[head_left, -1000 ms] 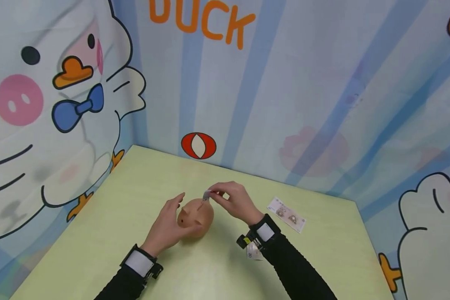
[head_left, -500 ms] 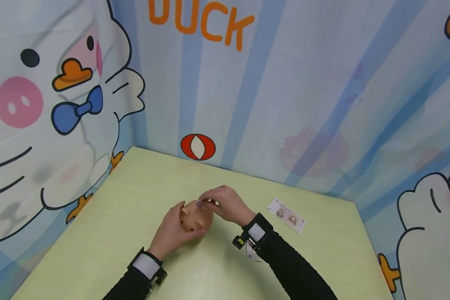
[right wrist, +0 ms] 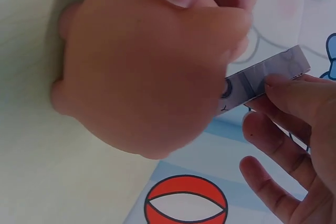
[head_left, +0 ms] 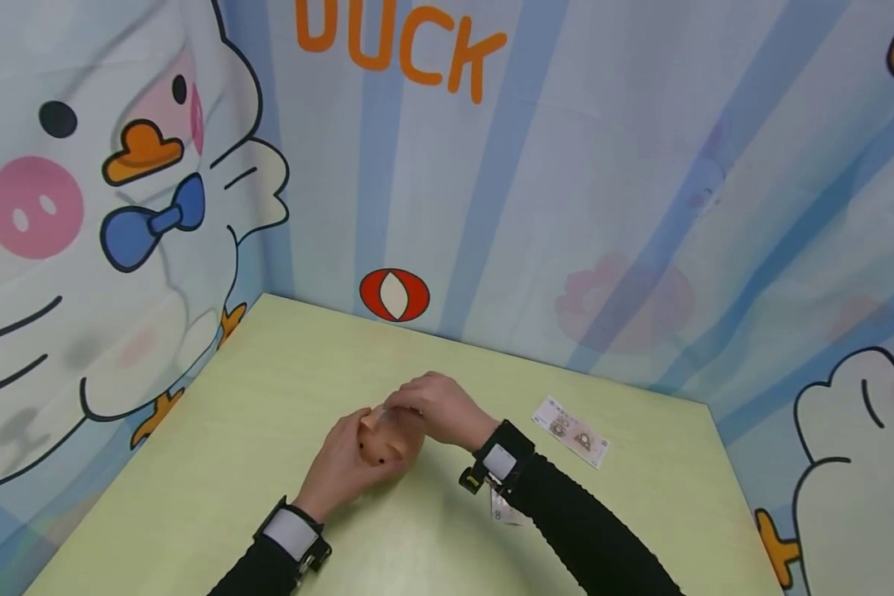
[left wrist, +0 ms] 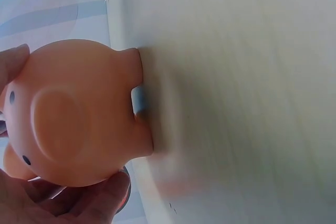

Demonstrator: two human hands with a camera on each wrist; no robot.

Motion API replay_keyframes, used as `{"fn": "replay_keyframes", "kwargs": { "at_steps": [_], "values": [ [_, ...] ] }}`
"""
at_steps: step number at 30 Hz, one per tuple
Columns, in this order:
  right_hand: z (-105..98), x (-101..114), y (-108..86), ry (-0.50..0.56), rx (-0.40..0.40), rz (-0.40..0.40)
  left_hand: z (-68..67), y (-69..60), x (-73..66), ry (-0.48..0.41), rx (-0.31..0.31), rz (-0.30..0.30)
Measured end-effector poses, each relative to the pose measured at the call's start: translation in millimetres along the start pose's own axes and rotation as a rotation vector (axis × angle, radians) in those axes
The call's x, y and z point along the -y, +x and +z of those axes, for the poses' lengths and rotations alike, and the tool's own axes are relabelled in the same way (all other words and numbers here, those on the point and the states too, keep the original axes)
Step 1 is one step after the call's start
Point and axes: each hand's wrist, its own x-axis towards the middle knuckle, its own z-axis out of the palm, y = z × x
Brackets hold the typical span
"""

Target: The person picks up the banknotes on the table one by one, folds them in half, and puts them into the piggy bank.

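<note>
Near side, by the right wrist band (head_left: pixel 501 461): second banknote (head_left: pixel 507 511), partly hidden by the forearm; full extent not seen.
Left hand (head_left: pixel 346 468): holding the piggy bank, thumb on one side of the head and fingers on the other. Looser about it a second ago; now close against both sides.
Piggy bank (left wrist: pixel 84 93): upright on the table (head_left: pixel 283 372), just below centre in the head view, face turned toward the person. Top largely covered by the right hand.
Right hand (head_left: pixel 439 410): thumb and forefinger pinch the folded note; other fingers apart from it in the right wrist view. Over the last second it has come in from the pig's rear and lower over its back.
Folded note (right wrist: pixel 252 81): one end meets the outline of the pig's top, the other sticks out past the thumb. Depth of entry, if any: cannot tell, hidden by the body.
Reading: judged mid-insertion; the steadier hold suits pressing from above, and the step looks unfinished with the note in the fingers.
Flat banknote (head_left: pixel 570 432): beyond the right wrist, apart from both hands.
Backdrop (head_left: pixel 328 207): behind the table, duck print, orange lettering.
</note>
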Motion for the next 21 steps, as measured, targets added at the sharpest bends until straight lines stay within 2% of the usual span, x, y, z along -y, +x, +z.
{"fn": "replay_keyframes", "kwargs": {
  "at_steps": [4, 13, 21],
  "values": [
    [7, -2, -5.8, 0.017, -0.001, 0.022, 1.1, 0.5, 0.9, 0.007, 0.001, -0.007],
    [26, -11, -20.3, 0.080, -0.097, 0.074, -0.7, -0.8, -2.1, 0.017, 0.000, -0.017],
    [34, -12, -24.4, 0.118, -0.083, 0.182, -0.8, 0.0, -0.9, 0.037, 0.006, -0.022]
  ]
}}
